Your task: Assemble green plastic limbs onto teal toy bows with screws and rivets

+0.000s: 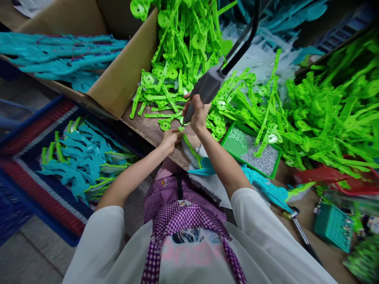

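Note:
My right hand [199, 114] is closed around a grey powered screwdriver [204, 91] hung from a black cable, its tip pointing down at the worktable. My left hand [170, 138] rests just left of the tip, fingers closed on a green plastic part [186, 139] at the table's edge. Bright green plastic parts [177, 59] lie heaped right behind both hands.
A green tray of small screws [251, 152] sits right of my right hand. A cardboard box [124, 75] stands at the left. A blue crate with teal and green parts [83, 161] is on the floor. More green parts [325, 114], a red basket [349, 179], a teal basket [333, 225].

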Tool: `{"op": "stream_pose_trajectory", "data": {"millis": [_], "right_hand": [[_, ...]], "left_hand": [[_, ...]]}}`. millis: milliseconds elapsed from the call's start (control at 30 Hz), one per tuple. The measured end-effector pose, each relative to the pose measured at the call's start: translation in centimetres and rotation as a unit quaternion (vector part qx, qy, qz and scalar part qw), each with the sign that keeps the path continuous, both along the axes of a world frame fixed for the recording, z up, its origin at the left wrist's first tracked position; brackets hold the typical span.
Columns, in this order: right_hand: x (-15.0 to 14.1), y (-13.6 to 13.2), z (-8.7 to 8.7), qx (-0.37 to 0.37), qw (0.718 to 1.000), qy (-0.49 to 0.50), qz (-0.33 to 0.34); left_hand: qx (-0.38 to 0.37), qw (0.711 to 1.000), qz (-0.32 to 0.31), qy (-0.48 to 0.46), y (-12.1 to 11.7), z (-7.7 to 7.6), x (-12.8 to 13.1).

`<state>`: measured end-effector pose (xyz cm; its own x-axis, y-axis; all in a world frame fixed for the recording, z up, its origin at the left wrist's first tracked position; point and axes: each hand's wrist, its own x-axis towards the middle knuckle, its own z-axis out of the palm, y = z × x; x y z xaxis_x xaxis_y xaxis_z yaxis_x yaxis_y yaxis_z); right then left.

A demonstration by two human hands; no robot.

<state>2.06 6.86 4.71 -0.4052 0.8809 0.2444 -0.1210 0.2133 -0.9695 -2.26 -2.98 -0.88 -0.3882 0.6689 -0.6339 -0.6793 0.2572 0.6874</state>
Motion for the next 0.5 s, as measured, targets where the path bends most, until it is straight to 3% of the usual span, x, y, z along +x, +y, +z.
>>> {"op": "stream_pose_trajectory", "data": {"millis": [500], "right_hand": [[0.1, 0.9, -1.9, 0.019, 0.999, -0.03, 0.02]], "left_hand": [[0.01, 1.0, 0.0, 0.002, 0.2, -0.2, 0.2]]}}
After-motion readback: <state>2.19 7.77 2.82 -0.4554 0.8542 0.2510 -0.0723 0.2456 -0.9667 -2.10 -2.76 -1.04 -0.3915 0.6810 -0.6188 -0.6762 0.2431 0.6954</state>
